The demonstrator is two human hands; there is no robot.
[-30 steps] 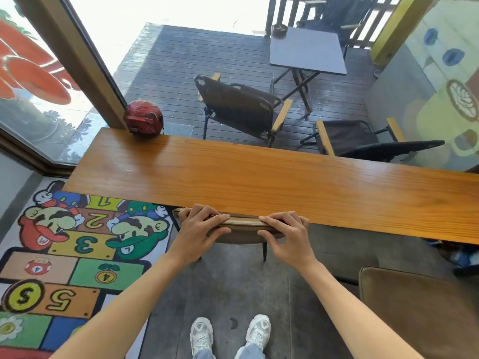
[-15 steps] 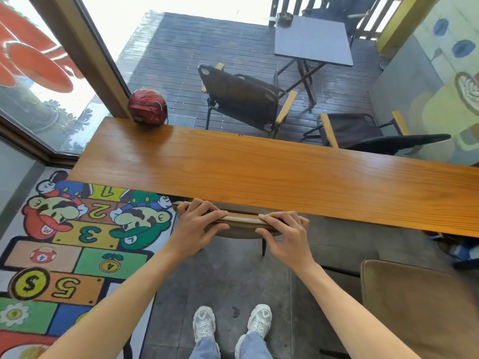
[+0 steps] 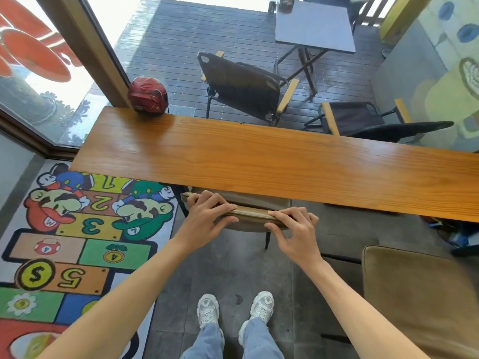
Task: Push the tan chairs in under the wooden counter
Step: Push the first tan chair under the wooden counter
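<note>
Bare forearms, no sleeves; light blue jeans (image 3: 234,340) and chunky white trainers (image 3: 207,310)

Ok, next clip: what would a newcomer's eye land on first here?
Probably the two hands, left hand and right hand, gripping the top of a tan chair at the near edge of the long wooden counter. Then the bright cartoon rug on the floor at left, and the red helmet on the counter's far left corner.

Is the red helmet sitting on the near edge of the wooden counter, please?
No, the red helmet sits at the far left corner of the wooden counter.
</note>
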